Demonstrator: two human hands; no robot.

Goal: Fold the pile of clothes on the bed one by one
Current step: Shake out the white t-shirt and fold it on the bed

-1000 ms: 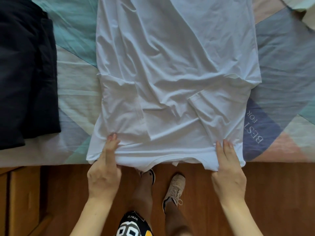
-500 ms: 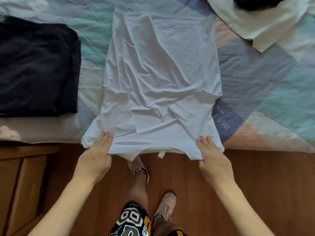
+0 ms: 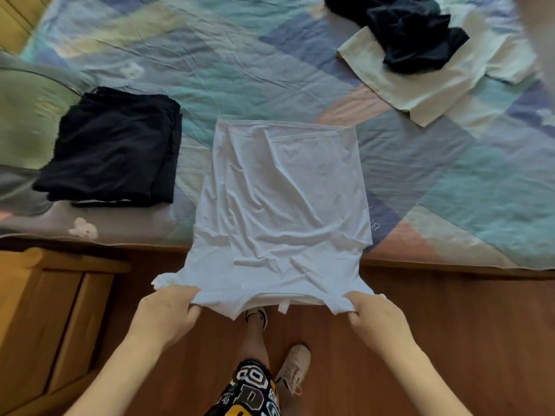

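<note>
White shirt stretches across the bed edge; left hand and right hand grip pinching its near corners.

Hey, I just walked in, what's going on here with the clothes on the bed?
A person is folding laundry at the edge of the bed. The left hand and right hand each grip a near corner of a white T-shirt, its sides already folded in, its near end lifted off the bed edge. A folded black garment lies left of it. At the far right, a crumpled dark garment sits on a cream one, both not yet folded.
</note>
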